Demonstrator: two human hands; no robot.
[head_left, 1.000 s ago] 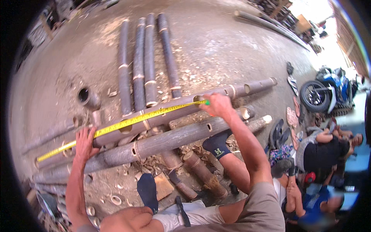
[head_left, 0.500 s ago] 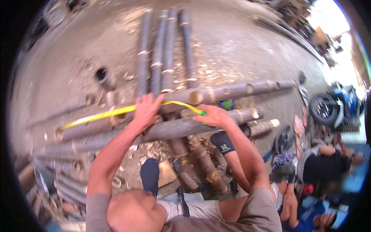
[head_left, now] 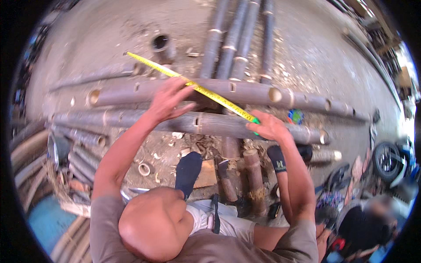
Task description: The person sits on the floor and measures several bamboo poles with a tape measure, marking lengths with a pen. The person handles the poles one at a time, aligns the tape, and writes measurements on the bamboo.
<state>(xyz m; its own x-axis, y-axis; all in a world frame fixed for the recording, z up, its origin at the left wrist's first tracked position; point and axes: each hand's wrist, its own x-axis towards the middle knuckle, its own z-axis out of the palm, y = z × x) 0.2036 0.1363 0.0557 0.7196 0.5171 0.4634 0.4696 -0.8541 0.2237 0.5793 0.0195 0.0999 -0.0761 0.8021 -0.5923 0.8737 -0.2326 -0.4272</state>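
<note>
One yellow tape [head_left: 217, 98], slanting across two poles [head_left: 256, 93]. Clamped at one end in right hand [head_left: 268, 126]; near its middle, beside left hand [head_left: 167, 101], spread apart.

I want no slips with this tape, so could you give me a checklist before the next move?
1. Tape measure held: ok, in the right hand.
2. Blade extended: ok.
3. Blade lined up with the farther crosswise bamboo pole: not ok, it slants across.
4. Blade's free end on that pole: not ok, it reaches past it, over the floor.
5. Left hand closed on the blade: not ok, fingers spread.
6. Left fingertips touching the blade: cannot tell.
</note>
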